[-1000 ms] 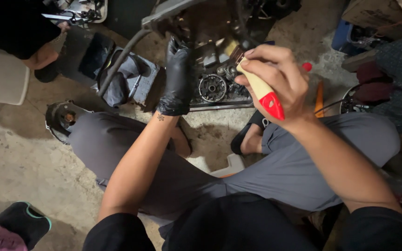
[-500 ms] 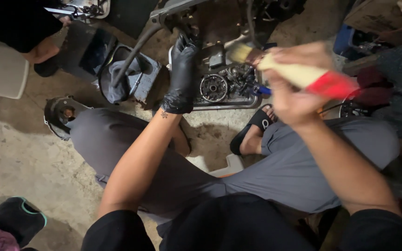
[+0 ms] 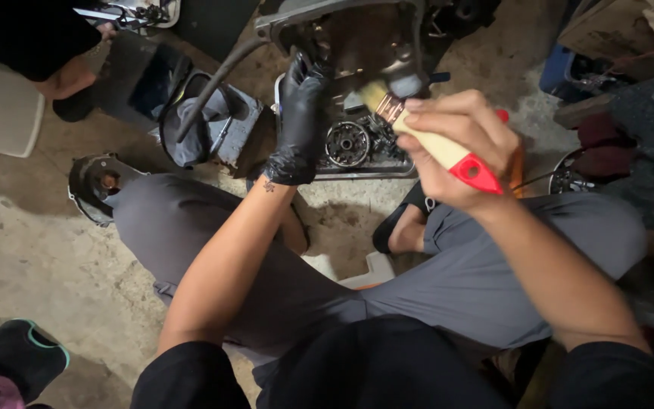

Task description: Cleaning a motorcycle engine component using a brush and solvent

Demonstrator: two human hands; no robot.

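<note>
Cleaning of the engine case seemingly in the middle — grime on the metal, loose parts such as a gear waiting in the tray on the floor below. Left hand, in black glove, raised with grip closed on the case edge. Right hand bare, fingers clamped on a paintbrush — bristles pointing toward the case, near it, contact unclear.

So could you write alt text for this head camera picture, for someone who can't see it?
Seen from above, a seated person's bare right hand holds a paintbrush with a pale handle and red end, while the black-gloved left hand grips a greasy metal engine part. A tray of gears lies on the concrete floor below.
</note>
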